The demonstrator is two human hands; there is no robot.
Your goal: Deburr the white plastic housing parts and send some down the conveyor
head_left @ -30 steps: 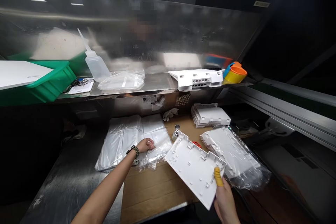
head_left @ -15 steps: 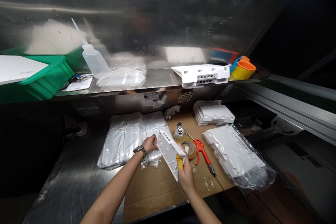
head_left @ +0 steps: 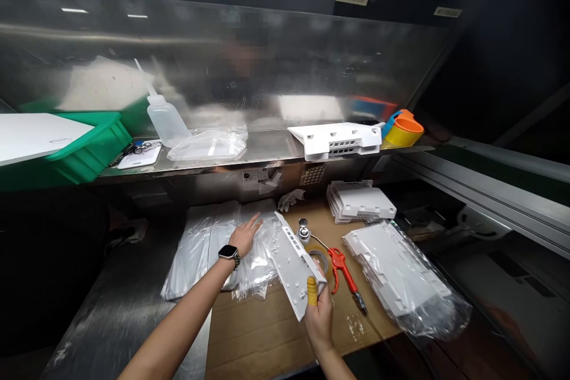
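Note:
My right hand, with a yellow cover on its thumb, grips the lower right end of a white plastic panel. The panel is tilted, its studded inner face toward me and a row of slots along its upper edge. My left hand, a watch at its wrist, is off the panel with fingers spread. It is over clear plastic bags laid in a pile; whether it touches them I cannot tell. Behind the panel, a roll of tape is partly hidden.
On the cardboard lie a red air gun and a small metal-capped dispenser. Bagged white panels and stacked panels stand right. The shelf above holds a green bin, a squeeze bottle and another panel.
My left hand has let go of the panel's edge and moved up and left over the bags, fingers opening. My right hand keeps the panel, now slightly lower and to the right. The view tilted up.

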